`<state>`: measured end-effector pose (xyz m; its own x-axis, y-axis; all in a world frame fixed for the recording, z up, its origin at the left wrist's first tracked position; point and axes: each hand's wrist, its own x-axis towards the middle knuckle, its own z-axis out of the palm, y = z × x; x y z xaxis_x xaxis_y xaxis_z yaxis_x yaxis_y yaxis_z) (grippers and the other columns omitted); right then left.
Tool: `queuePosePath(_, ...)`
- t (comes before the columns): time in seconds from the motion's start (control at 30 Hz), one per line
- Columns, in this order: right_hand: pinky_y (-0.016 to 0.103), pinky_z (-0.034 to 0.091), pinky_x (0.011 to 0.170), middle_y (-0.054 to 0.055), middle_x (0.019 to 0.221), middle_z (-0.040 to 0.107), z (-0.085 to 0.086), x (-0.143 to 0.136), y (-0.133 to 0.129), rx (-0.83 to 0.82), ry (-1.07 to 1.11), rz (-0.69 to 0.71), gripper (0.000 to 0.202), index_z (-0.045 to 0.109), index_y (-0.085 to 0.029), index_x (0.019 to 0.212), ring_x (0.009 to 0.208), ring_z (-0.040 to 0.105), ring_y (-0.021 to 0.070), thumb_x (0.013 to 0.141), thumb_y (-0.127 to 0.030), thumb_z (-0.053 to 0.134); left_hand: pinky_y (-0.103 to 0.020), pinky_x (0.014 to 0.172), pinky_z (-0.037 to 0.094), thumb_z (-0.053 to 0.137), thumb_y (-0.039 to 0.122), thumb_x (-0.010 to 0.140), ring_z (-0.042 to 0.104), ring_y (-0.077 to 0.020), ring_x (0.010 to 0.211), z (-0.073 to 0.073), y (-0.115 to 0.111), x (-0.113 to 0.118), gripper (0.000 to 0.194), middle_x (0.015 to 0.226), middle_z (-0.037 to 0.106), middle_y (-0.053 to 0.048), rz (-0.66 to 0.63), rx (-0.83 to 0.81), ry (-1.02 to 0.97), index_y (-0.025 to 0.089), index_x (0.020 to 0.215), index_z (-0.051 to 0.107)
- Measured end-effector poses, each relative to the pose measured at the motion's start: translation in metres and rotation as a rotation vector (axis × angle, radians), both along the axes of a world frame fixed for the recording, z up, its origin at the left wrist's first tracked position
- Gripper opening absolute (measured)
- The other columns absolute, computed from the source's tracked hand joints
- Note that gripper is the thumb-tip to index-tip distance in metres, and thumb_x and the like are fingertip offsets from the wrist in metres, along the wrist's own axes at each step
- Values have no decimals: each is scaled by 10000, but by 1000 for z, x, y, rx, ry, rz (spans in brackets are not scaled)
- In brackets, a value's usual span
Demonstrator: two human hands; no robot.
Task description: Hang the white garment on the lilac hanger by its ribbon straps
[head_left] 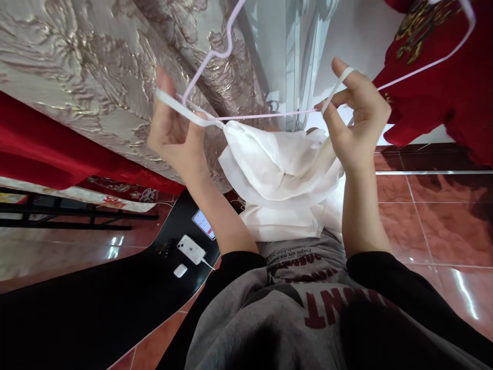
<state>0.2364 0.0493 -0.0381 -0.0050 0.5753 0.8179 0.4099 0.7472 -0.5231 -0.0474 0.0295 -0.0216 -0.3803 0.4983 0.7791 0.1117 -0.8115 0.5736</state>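
Observation:
My left hand [171, 128] pinches one white strap [181, 108] of a white garment [281, 169]. The other strap [337, 85] runs over the index finger of my right hand [356, 118]. The garment hangs bunched between both hands in front of my chest. A thin pale pink hanger [215, 54] runs just above the straps, its bar crossing between my hands and its far end reaching up right.
A beige embroidered gown [96, 67] hangs at the upper left and a red embroidered garment [442, 61] at the upper right. Below left, a black surface [96, 303] holds a white phone [191, 250] on a cable, a small white case [180, 270] and another phone [204, 224]. The floor [435, 221] has glossy red tiles.

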Motion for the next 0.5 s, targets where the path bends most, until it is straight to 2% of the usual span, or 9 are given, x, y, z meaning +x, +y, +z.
queuePosePath(0.07, 516, 503, 1089, -2, 1180, 693, 0, 0, -1, -10, -11, 4, 465, 524, -401, 1372, 876, 686, 157, 925, -518, 574, -443, 1174, 424, 945, 152, 714, 591, -298, 1270, 21, -1, 7, 475, 1207, 706, -61, -122, -204, 54, 183, 1140, 737)
queuePosePath(0.17, 521, 531, 1051, 3, 1141, 697, -1, -2, -4, -47, -11, -7, 495, 500, -418, 1375, 845, 675, 169, 915, -598, 538, -422, 1090, 510, 854, -100, 708, 672, -269, 1097, 58, -5, 19, 423, 1025, 713, -21, -126, -515, 122, 147, 1035, 746)
queuePosePath(0.23, 514, 546, 1029, 8, 1097, 700, -2, -4, -6, -79, -3, -15, 503, 495, -423, 1370, 837, 667, 176, 910, -627, 519, -380, 1025, 555, 810, -195, 661, 679, -259, 1035, 78, -6, 22, 442, 901, 683, 13, -87, -590, 194, 157, 916, 735)
queuePosePath(0.3, 513, 546, 1026, 8, 1046, 700, -3, -6, -8, -94, -9, -15, 502, 495, -425, 1364, 854, 666, 186, 909, -638, 506, -319, 990, 573, 782, -204, 671, 671, -232, 1002, 88, -2, 19, 436, 848, 645, 34, -70, -552, 347, 185, 857, 719)
queuePosePath(0.33, 515, 539, 1036, 6, 996, 698, -4, -7, -8, -91, -16, -16, 497, 497, -425, 1361, 867, 667, 192, 911, -637, 502, -286, 976, 576, 766, -171, 717, 663, -210, 989, 89, 1, 17, 398, 848, 636, 40, -61, -492, 437, 198, 859, 717)
queuePosePath(0.4, 519, 516, 1068, 1, 880, 683, -5, -9, -8, -73, -39, -32, 489, 502, -420, 1357, 900, 668, 203, 914, -627, 501, -239, 921, 586, 726, -72, 824, 650, -170, 964, 81, 6, 13, 301, 914, 640, 52, -10, -339, 527, 212, 922, 704)
queuePosePath(0.43, 519, 506, 1082, -1, 845, 675, -5, -10, -8, -69, -50, -43, 489, 500, -416, 1357, 919, 669, 207, 914, -624, 500, -226, 865, 592, 696, -40, 862, 651, -153, 929, 73, 7, 14, 273, 947, 645, 59, 22, -274, 493, 213, 966, 684)
queuePosePath(0.5, 514, 500, 1090, 2, 861, 682, -6, -13, -9, -83, -65, -58, 503, 484, -409, 1370, 966, 672, 213, 914, -623, 495, -219, 735, 583, 664, -6, 904, 655, -133, 818, 53, 8, 22, 248, 976, 650, 55, 50, -213, 258, 204, 1026, 613)
